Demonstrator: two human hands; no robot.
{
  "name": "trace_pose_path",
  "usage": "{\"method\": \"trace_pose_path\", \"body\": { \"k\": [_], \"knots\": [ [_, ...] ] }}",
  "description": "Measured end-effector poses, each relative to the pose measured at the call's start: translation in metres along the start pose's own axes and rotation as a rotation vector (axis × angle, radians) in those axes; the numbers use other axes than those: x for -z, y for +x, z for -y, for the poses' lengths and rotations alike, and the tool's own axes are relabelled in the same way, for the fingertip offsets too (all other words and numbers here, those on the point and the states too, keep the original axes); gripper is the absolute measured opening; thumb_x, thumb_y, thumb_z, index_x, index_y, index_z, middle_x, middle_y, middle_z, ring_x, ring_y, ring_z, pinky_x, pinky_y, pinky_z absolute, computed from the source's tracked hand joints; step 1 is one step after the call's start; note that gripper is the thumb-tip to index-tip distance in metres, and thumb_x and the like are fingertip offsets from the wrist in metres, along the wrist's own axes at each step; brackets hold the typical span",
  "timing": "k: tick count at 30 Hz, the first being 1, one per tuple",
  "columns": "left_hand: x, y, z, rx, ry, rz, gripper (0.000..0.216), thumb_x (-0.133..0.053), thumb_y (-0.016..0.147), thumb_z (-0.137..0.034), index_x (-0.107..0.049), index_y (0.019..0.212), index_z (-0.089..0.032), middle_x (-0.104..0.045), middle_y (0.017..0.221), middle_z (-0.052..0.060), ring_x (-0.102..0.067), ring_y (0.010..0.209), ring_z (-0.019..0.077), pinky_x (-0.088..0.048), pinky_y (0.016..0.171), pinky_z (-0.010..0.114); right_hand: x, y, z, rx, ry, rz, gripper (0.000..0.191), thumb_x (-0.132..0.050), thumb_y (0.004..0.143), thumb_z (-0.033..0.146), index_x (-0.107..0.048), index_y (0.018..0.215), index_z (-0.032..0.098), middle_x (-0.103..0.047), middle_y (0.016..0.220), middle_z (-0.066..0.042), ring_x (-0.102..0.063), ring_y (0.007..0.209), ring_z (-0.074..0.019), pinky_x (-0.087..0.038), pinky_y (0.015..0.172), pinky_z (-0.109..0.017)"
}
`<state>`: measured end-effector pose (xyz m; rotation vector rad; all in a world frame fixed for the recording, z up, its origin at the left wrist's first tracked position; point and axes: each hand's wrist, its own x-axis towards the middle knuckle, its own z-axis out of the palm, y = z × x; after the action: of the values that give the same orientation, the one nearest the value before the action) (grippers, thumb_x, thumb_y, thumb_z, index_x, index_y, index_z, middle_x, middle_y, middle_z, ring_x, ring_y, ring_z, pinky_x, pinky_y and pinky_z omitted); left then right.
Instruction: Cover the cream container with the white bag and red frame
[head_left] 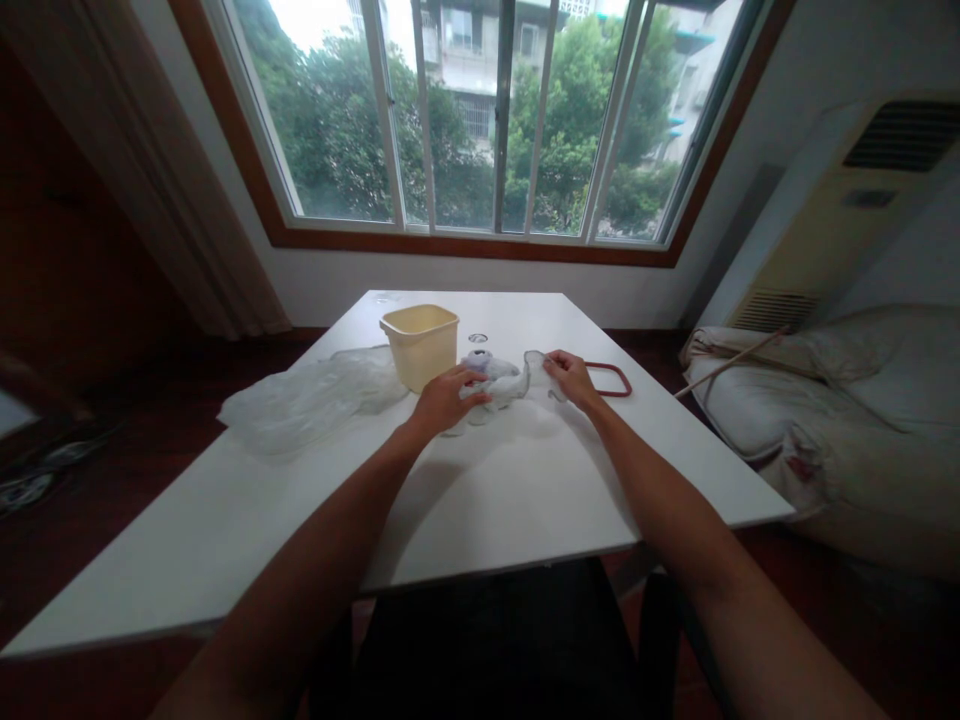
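Observation:
A crumpled, sheer whitish strip of cloth or film with a darker edge lies between my hands above the white table. My right hand pinches its raised right end between thumb and fingers. On the left side, my left hand is closed around the bunched part, thumb nearest me. Just beyond that bunch shows a pale lavender thing with a dark round spot; its kind is unclear. A cream plastic bin stands upright behind my left hand. Beside my right hand lies a dark red rectangular frame.
A heap of thin translucent plastic spreads over the table's left side, next to the bin. Large pale sacks with a thin stick on them sit right of the table. A window is beyond the far edge.

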<state>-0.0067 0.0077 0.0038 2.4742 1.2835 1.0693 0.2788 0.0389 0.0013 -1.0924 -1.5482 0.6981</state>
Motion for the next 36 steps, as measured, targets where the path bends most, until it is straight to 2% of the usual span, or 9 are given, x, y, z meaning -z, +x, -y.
{"method": "trace_pose_path", "body": {
  "k": [9, 12, 14, 17, 19, 22, 26, 29, 36],
  "knots": [
    [0.005, 0.001, 0.010, 0.003, 0.011, -0.008, 0.031, -0.063, 0.085, -0.050, -0.074, 0.095, -0.023, -0.070, 0.098, 0.004, -0.065, 0.090, 0.0207, -0.047, 0.082, 0.030, 0.016, 0.009, -0.025, -0.025, -0.101, -0.056, 0.026, -0.061, 0.070, 0.042, -0.064, 0.078, 0.018, -0.057, 0.065, 0.002, -0.047, 0.060, -0.0138, -0.037, 0.056, -0.027],
    [0.004, 0.001, 0.010, 0.004, 0.010, -0.012, 0.032, -0.062, 0.086, -0.051, -0.074, 0.094, -0.023, -0.071, 0.097, 0.004, -0.065, 0.090, 0.0208, -0.046, 0.081, 0.030, 0.019, 0.010, -0.029, -0.018, -0.184, -0.052, 0.024, -0.058, 0.073, 0.039, -0.065, 0.081, 0.017, -0.062, 0.071, 0.000, -0.052, 0.063, -0.0164, -0.042, 0.062, -0.031],
    [0.003, 0.000, 0.009, 0.002, 0.019, -0.020, 0.032, -0.061, 0.087, -0.051, -0.073, 0.093, -0.022, -0.071, 0.097, 0.004, -0.066, 0.089, 0.0207, -0.046, 0.081, 0.030, 0.018, 0.009, -0.024, 0.066, -0.248, -0.070, 0.025, -0.055, 0.080, 0.038, -0.067, 0.088, 0.017, -0.067, 0.084, -0.005, -0.059, 0.076, -0.0205, -0.047, 0.073, -0.036],
    [-0.001, 0.000, 0.005, 0.002, 0.035, -0.013, 0.031, -0.059, 0.088, -0.051, -0.073, 0.092, -0.023, -0.071, 0.095, 0.003, -0.066, 0.089, 0.0201, -0.046, 0.080, 0.029, 0.005, 0.000, -0.004, 0.307, -0.347, -0.107, 0.029, -0.052, 0.090, 0.041, -0.068, 0.101, 0.019, -0.068, 0.105, -0.010, -0.060, 0.099, -0.0244, -0.047, 0.092, -0.041],
    [-0.005, -0.001, 0.002, 0.010, 0.046, -0.006, 0.031, -0.059, 0.089, -0.051, -0.072, 0.092, -0.024, -0.072, 0.096, 0.003, -0.066, 0.089, 0.0201, -0.046, 0.080, 0.029, -0.010, -0.010, 0.013, 0.428, -0.417, -0.033, 0.031, -0.056, 0.092, 0.044, -0.067, 0.108, 0.020, -0.067, 0.109, -0.011, -0.060, 0.104, -0.0254, -0.046, 0.096, -0.042],
    [-0.009, -0.002, -0.003, 0.060, 0.065, -0.039, 0.032, -0.056, 0.090, -0.051, -0.071, 0.097, -0.024, -0.074, 0.096, 0.005, -0.067, 0.088, 0.0218, -0.046, 0.079, 0.029, -0.038, -0.025, 0.031, 0.476, -0.519, 0.164, 0.045, -0.069, 0.085, 0.047, -0.062, 0.121, 0.020, -0.065, 0.114, -0.012, -0.062, 0.103, -0.0266, -0.048, 0.092, -0.039],
    [-0.009, -0.002, -0.006, 0.144, 0.105, -0.076, 0.038, -0.050, 0.093, -0.054, -0.070, 0.101, -0.022, -0.074, 0.090, 0.007, -0.068, 0.082, 0.0242, -0.045, 0.073, 0.030, -0.057, -0.032, 0.034, 0.421, -0.622, 0.239, 0.040, -0.063, 0.091, 0.035, -0.057, 0.129, 0.023, -0.059, 0.121, -0.012, -0.062, 0.104, -0.0259, -0.050, 0.085, -0.036],
    [-0.004, -0.001, -0.007, 0.129, 0.124, -0.057, 0.041, -0.051, 0.092, -0.058, -0.070, 0.103, -0.023, -0.074, 0.090, 0.007, -0.068, 0.082, 0.0248, -0.044, 0.072, 0.030, -0.050, -0.028, 0.031, 0.413, -0.673, 0.252, 0.037, -0.062, 0.092, 0.036, -0.060, 0.126, 0.022, -0.060, 0.117, -0.012, -0.063, 0.097, -0.0248, -0.049, 0.082, -0.035],
    [0.010, 0.002, -0.006, 0.076, 0.110, -0.009, 0.041, -0.051, 0.092, -0.058, -0.073, 0.101, -0.025, -0.075, 0.091, 0.007, -0.067, 0.083, 0.0243, -0.043, 0.072, 0.029, -0.022, -0.019, 0.032, 0.423, -0.595, 0.199, 0.061, -0.074, 0.076, 0.060, -0.065, 0.121, 0.019, -0.068, 0.103, -0.010, -0.062, 0.086, -0.0225, -0.045, 0.074, -0.032]
  ]
}}
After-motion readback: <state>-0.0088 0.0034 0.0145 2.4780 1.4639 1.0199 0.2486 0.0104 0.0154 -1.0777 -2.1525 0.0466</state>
